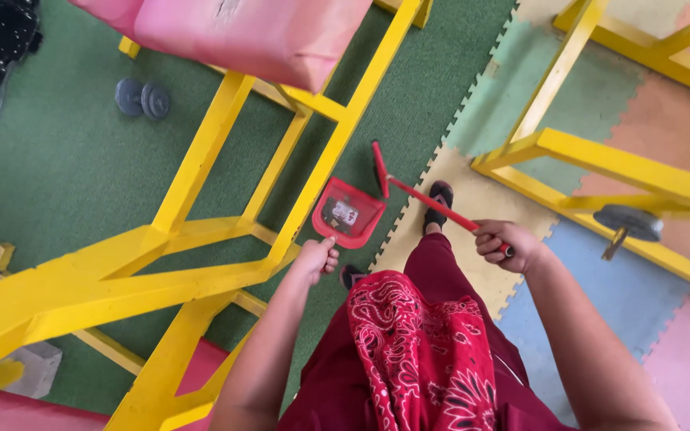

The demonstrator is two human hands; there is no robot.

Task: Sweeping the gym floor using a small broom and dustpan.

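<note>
**Dustpan in one hand, broom in the other**

We look straight down and see our left hand [315,258] closed around the handle of a red dustpan [348,213], which hangs low over the green carpet [65,168]. The pan's open tray faces up, and a few scraps of litter, among them a pale wrapper, lie inside it. Our right hand [505,243] is clenched on the upper end of a red broom handle [433,203]; the stick slants down and to the left, and its narrow red head sits just beside the dustpan's right edge, over the seam where the carpet meets the foam mats [473,199]. The two hands are well apart, one on each side of our legs in dark red trousers, with a red patterned cloth [421,351] hanging in front. One sandalled foot [438,203] stands on a yellow mat tile. A yellow metal frame [201,160] runs close by on the left, under a pink padded bench [241,32]. Two grey weight discs [142,99] lie on the carpet further off, and another grey disc [628,222] rests by the yellow frame on the right.
</note>
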